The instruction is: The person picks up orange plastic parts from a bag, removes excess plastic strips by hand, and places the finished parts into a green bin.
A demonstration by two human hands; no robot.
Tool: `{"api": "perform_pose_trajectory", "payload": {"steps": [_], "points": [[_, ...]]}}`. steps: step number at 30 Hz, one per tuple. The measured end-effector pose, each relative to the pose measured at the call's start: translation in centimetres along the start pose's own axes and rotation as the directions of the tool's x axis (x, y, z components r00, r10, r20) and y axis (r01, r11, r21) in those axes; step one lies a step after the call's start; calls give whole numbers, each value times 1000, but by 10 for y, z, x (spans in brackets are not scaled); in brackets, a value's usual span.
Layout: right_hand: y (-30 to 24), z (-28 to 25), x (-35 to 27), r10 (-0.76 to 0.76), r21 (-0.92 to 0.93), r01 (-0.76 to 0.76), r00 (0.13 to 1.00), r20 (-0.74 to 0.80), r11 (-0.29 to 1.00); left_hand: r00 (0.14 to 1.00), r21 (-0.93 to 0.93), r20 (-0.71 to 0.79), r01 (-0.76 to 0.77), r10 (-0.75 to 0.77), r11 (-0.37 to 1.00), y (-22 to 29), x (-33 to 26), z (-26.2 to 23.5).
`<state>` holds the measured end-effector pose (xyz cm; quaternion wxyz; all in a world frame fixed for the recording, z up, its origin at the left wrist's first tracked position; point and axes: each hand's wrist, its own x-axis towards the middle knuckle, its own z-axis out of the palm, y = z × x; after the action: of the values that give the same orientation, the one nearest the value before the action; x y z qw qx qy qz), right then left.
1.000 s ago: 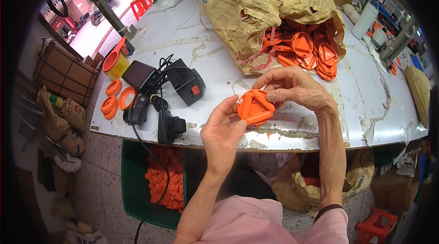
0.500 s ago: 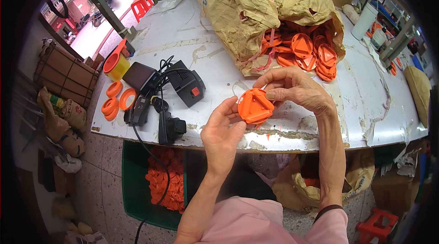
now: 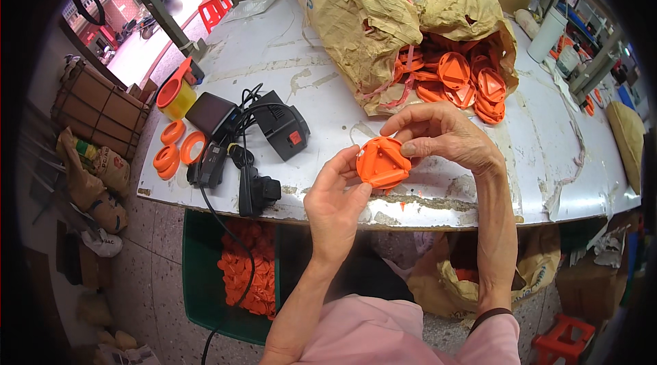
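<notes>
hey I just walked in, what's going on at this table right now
A person is holding a round orange piece with a raised triangular frame. The left hand grips its left side and the right hand its upper right, near the front edge of the white table. Beyond it, an open yellow sack shows many similar orange discs at its mouth. Black devices with cables lie to the left, and a green bin below holds more orange parts.

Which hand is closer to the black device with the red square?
Left. The left hand is below and right of the black device in view; the right hand is farther right, at the orange disc's other side.
</notes>
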<state>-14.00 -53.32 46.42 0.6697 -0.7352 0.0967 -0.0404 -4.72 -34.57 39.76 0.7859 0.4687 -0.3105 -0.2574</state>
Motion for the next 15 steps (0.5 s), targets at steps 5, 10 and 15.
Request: {"api": "perform_pose_trajectory", "payload": {"steps": [5, 10, 15], "points": [[3, -2, 2, -4, 19, 5, 1000, -24, 1000, 1000, 13, 4, -12, 12, 1000, -1, 0, -1], [4, -2, 3, 8, 14, -7, 999, -35, 1000, 1000, -28, 5, 7, -7, 1000, 0, 0, 1], [6, 0, 3, -1, 36, 2, 1000, -13, 999, 1000, -12, 9, 19, -19, 1000, 1, 0, 1]]}}
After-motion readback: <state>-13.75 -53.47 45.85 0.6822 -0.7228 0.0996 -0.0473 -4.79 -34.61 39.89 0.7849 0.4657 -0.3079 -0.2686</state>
